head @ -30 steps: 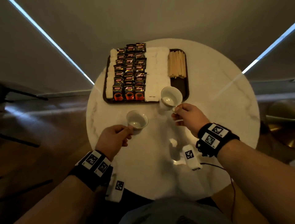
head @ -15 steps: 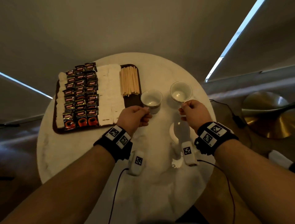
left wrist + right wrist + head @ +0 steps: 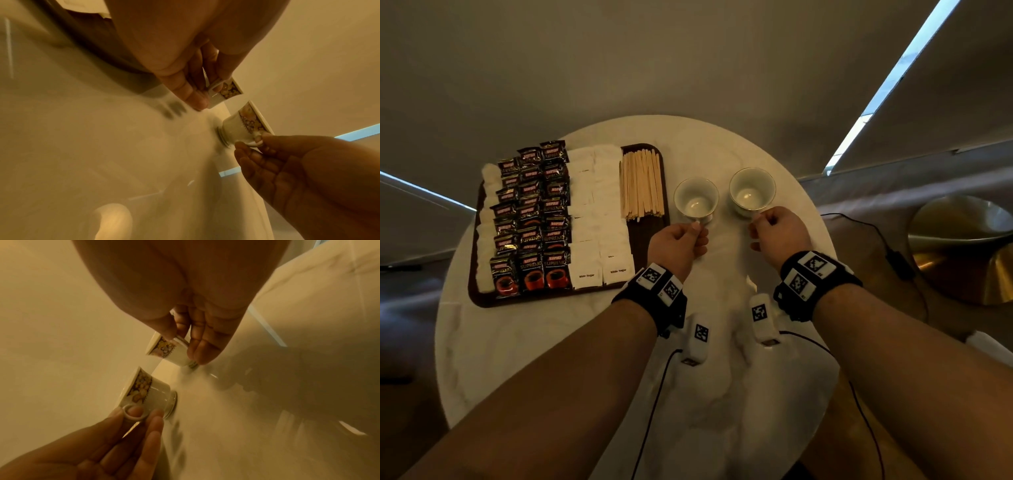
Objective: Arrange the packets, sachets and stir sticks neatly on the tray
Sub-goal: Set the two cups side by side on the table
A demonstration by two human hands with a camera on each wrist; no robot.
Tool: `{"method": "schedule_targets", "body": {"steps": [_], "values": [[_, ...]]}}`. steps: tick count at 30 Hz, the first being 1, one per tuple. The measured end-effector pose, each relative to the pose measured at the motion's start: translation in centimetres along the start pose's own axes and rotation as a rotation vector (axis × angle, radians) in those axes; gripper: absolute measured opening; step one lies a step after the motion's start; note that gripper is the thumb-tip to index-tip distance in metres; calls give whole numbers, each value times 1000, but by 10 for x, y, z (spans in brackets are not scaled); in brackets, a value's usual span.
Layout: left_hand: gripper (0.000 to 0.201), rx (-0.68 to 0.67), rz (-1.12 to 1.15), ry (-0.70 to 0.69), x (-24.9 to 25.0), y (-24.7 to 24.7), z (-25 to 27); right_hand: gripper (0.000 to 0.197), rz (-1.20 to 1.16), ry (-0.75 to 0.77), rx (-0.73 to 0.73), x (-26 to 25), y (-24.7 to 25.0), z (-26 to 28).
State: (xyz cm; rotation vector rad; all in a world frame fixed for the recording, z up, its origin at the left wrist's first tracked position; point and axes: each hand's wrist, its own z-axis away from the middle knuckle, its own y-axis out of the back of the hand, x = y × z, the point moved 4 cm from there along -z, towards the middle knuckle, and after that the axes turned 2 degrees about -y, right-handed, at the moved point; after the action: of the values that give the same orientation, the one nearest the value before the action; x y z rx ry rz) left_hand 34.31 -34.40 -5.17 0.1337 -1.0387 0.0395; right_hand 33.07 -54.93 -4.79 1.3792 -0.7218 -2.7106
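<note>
Two white cups with a flowered band stand side by side on the round marble table point(image 3: 551, 359), just right of the tray point(image 3: 645, 236), close together but apart. Your left hand point(image 3: 676, 245) pinches the handle of the left cup point(image 3: 695, 202); your right hand point(image 3: 779, 236) pinches the handle of the right cup point(image 3: 751, 192). Both cups sit upright with their bases on the table and handles turned toward you. Your forearms and two small white tagged blocks with cords lie over the near part of the table.

On the tray, from left to right: a column of white packets point(image 3: 486, 222), three columns of dark coffee sachets point(image 3: 532, 219), two columns of white sugar packets point(image 3: 599, 212), and a bundle of wooden stir sticks point(image 3: 642, 185). The sticks lie parallel, long axis running away from you, filling the far part of the tray's right end.
</note>
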Motion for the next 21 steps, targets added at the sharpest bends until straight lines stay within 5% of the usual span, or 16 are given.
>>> {"method": "schedule_targets", "body": {"steps": [21], "values": [[29, 16, -178, -88, 10, -4, -9, 33, 69, 23, 3, -14, -11, -13]]}}
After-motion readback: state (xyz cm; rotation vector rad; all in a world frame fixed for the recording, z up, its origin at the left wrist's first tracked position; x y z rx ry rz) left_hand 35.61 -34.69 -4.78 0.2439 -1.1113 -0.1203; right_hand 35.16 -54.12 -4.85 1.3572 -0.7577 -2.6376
